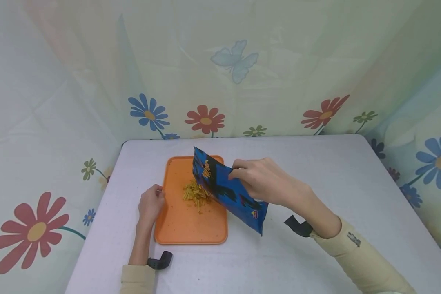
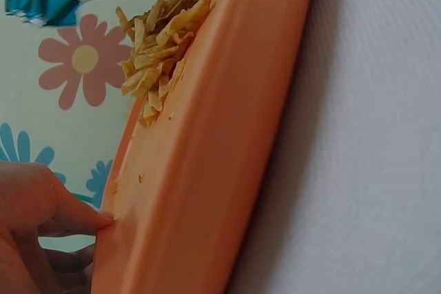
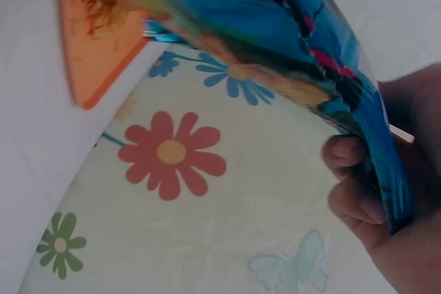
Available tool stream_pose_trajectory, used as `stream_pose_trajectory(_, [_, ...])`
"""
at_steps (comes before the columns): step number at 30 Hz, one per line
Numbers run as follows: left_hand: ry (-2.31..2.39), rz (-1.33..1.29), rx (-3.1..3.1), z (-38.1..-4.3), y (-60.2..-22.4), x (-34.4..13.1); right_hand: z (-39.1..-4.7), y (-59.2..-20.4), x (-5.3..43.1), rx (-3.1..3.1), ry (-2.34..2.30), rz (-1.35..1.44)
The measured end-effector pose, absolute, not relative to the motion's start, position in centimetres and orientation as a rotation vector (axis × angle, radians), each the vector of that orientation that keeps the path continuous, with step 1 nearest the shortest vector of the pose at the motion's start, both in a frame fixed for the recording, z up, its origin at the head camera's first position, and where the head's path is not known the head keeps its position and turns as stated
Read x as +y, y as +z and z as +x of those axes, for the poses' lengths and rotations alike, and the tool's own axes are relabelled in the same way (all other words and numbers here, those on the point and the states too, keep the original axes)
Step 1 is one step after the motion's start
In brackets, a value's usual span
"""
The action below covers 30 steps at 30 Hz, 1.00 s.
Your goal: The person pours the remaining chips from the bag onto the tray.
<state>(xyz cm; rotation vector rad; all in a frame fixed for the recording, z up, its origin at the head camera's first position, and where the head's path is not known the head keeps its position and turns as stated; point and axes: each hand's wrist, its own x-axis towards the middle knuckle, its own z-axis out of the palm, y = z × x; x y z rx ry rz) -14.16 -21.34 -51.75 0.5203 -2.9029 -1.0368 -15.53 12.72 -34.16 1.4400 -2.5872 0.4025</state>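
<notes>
An orange tray point(image 1: 191, 228) lies on the white table with a small heap of yellow stick-shaped chips point(image 1: 194, 195) near its middle. My left hand point(image 1: 151, 204) pinches the tray's left rim; in the left wrist view, one fingertip presses the rim point(image 2: 110, 228) while other fingers sit outside it. My right hand point(image 1: 266, 179) grips the edge of a blue chip bag point(image 1: 229, 190), which hangs tilted over the tray's right side, its lower left part near the heap. In the right wrist view, curled fingers point(image 3: 355, 184) hold the crumpled bag edge. The bag's contents are hidden.
A white cloth covers the table point(image 1: 316, 163). Behind it hangs a flower-printed curtain point(image 1: 279, 81), with more of the same at both sides. Dark straps point(image 1: 161, 261) stick out at both wrists. Small crumbs dot the tray.
</notes>
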Motion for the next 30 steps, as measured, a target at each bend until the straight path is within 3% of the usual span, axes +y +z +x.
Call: stream_pose_trajectory(30, [-1.029, 0.479, -2.900, -14.2, -51.9, -21.5, -13.5, -38.4, 16.8, -2.480, 0.785, 1.242])
